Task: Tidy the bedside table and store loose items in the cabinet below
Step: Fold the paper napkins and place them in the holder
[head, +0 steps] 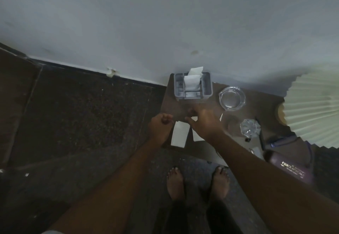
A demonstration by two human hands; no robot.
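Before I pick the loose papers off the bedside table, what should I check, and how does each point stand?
1. Reach: the right hand is over the white papers, fingers at a small white piece: ok.
2. Grip on that piece: cannot tell, it is blurred.
3. Whether the left hand is free: cannot tell, its fingers are curled and the palm is hidden.
4. The ashtray is clear of both hands, beside the grey organizer: ok.
5. The glass stands close to the right forearm: probably not ok.
6. Whether the cabinet below is open: cannot tell, it is out of sight.
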